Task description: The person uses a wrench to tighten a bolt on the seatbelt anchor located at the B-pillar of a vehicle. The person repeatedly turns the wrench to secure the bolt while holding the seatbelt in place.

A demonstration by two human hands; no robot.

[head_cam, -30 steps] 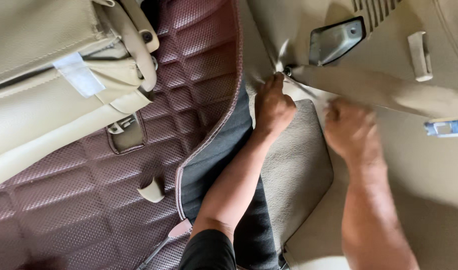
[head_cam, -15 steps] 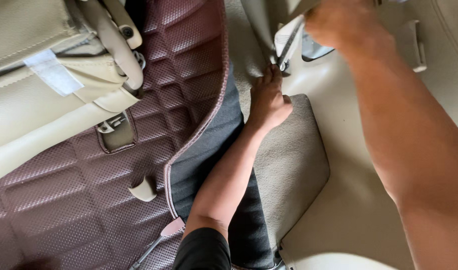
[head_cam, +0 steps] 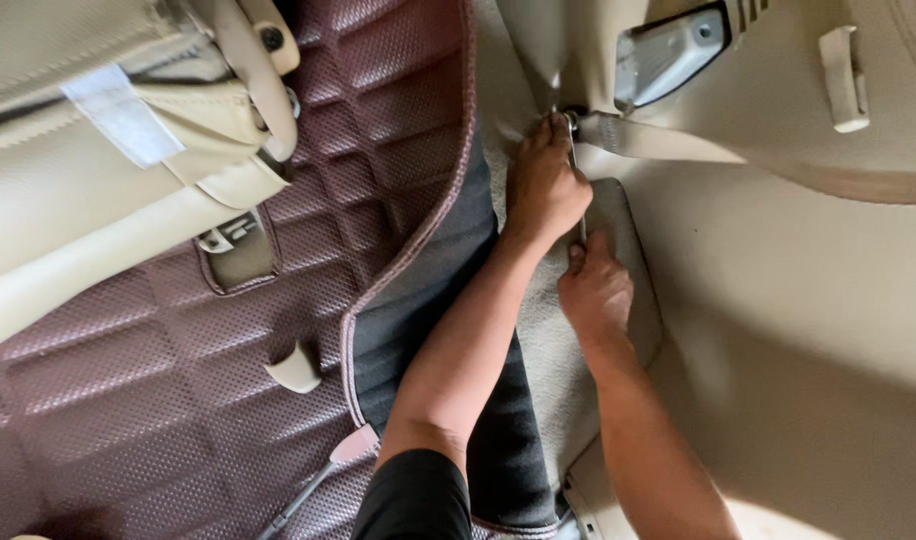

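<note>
1. a slim metal tool (head_cam: 578,185), likely a wrench, runs down from a dark bolt (head_cam: 572,116) at the foot of a beige seat belt strap (head_cam: 658,140). it looks thin, grey and straight, and most of its length is hidden behind the hands.
2. the left hand (head_cam: 543,185) is curled over the upper part of the tool, fingers bent toward the bolt and thumb side against the shaft, with the wrist resting on the carpet.
3. the right hand (head_cam: 593,290) sits just below it, fingers folded around the lower end of the tool, knuckles up. whether it grips tightly or only steadies it cannot be told.
4. the bolt sits on the car floor, at the base of a smooth beige plastic trim panel (head_cam: 778,250), where the strap is anchored.
5. under both hands lies a pale, fuzzy carpet pad (head_cam: 558,370) with rounded corners.
6. beside it a dark grey fabric strip (head_cam: 418,300) edges a maroon floor mat (head_cam: 128,400), quilted in diamond shapes with a dotted, leather-like surface and stitched piping.
7. a cream seat (head_cam: 98,200), smooth and padded, fills the upper left, with a white tag (head_cam: 123,115) on its side.
8. a grey, angular plastic piece (head_cam: 668,55) sits in the trim above the strap, and a small beige clip (head_cam: 843,65) stands to its right.
9. the left arm ends in a black sleeve (head_cam: 413,495) at the bottom edge.
</note>
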